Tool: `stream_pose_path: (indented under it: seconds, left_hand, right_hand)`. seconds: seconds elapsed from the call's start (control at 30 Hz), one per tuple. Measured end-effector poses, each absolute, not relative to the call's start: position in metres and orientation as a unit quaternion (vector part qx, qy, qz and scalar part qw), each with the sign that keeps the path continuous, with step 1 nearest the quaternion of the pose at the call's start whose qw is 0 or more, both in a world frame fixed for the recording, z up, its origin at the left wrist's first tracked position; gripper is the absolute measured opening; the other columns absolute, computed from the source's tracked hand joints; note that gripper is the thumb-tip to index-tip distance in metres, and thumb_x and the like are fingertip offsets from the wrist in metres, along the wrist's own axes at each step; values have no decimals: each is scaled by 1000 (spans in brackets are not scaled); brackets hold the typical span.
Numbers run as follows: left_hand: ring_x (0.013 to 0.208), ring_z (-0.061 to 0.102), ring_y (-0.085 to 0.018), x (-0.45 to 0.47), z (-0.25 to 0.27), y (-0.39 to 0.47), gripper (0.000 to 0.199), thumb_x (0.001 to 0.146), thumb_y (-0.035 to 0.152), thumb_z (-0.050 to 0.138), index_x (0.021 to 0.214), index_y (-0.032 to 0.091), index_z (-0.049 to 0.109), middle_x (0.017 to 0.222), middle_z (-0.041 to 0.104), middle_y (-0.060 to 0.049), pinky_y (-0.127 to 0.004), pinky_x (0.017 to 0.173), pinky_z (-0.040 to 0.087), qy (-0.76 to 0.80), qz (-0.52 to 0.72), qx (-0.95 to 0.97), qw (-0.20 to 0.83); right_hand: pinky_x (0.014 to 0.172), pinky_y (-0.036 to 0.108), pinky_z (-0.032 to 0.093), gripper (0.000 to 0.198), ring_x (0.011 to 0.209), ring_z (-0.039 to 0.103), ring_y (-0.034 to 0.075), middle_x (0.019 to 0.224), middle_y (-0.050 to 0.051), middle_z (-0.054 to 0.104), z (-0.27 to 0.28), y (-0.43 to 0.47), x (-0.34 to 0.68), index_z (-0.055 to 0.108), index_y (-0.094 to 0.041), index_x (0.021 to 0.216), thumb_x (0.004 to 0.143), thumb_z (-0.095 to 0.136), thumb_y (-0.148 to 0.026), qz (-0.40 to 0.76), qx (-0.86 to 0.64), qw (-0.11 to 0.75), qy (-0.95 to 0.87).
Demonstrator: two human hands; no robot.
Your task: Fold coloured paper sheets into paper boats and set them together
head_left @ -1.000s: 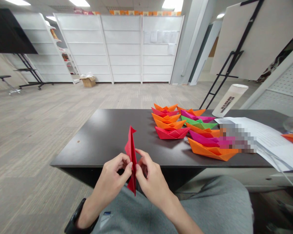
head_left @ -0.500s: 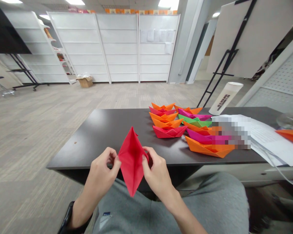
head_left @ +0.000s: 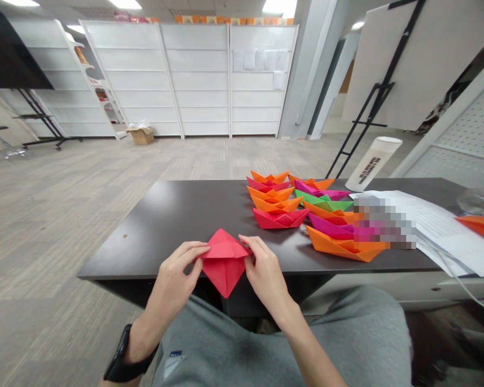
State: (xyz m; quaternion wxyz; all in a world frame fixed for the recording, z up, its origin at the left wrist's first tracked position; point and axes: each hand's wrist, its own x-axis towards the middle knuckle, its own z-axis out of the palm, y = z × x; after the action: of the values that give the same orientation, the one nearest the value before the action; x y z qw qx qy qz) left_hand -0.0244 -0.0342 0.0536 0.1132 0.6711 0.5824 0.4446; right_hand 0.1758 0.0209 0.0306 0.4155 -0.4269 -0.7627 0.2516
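Note:
A red folded paper (head_left: 225, 271), diamond-shaped with a flap across its middle, is held over the table's front edge. My left hand (head_left: 179, 271) pinches its left corner between thumb and fingers. On the opposite corner, my right hand (head_left: 266, 274) grips the paper with the thumb below and fingers above. Beyond and to the right stand two rows of folded paper boats; the nearest ones are a red boat (head_left: 280, 219) and an orange boat (head_left: 344, 246).
The dark table (head_left: 145, 226) spans the front. At its right are a white cylinder (head_left: 373, 164) with printed text, paper sheets (head_left: 447, 220), a cable and an orange folded paper (head_left: 479, 228). A cardboard box (head_left: 142, 135) sits on the floor by white shelving.
The red paper, stretched tall and open before, is now flatter and shorter, with a flap lying across it. Both hands have shifted their fingers onto its side corners.

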Motion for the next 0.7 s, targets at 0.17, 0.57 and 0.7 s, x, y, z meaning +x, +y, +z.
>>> stream_pose_path:
  seconds: [0.17, 0.57, 0.7]
  left_hand:
    - [104, 71, -23, -40, 37, -25, 27, 93, 16, 48, 102, 20, 73, 111, 76, -8, -38, 95, 56, 568, 407, 711, 72]
    - [123, 62, -20, -71, 12, -10, 46, 92, 2, 40, 121, 23, 69, 132, 68, -7, -41, 106, 51, 436, 270, 858, 25]
    - [121, 64, -22, -74, 11, -11, 42, 90, 4, 43, 116, 21, 72, 129, 70, -9, -41, 104, 52, 454, 242, 857, 17]
  right_hand:
    - [106, 38, 48, 50, 120, 62, 20, 130, 9, 67, 20, 29, 179, 69, -17, 122, 88, 37, 1, 215, -386, 368, -818]
    - [108, 40, 43, 61, 134, 51, 21, 141, 8, 59, 19, 30, 180, 60, -17, 134, 84, 35, 6, 132, -324, 265, -898]
    - [111, 40, 40, 55, 133, 53, 18, 140, 7, 61, 26, 24, 183, 63, -19, 131, 84, 42, 1, 157, -293, 235, -913]
